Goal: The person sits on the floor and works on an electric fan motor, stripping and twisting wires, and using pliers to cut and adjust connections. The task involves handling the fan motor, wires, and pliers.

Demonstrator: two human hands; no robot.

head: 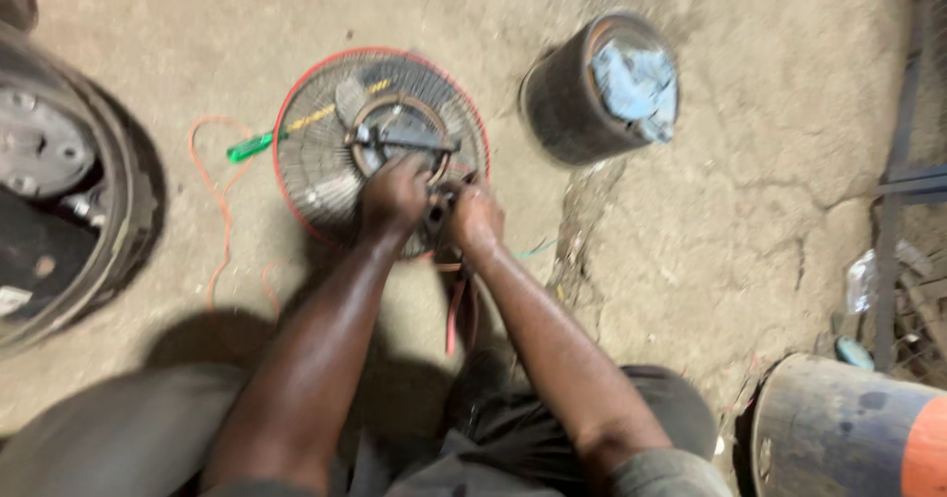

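Blurring hides what both hands (434,206) grip on the fan guard (316,152).

Dim warm light, motion blur, soft shadows.

White label (12,300) on left wheel (59,191)

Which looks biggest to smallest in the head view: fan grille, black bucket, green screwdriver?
1. Fan grille, largest.
2. Black bucket, holding blue cloth.
3. Green screwdriver, smallest; its shaft lies over the grille.
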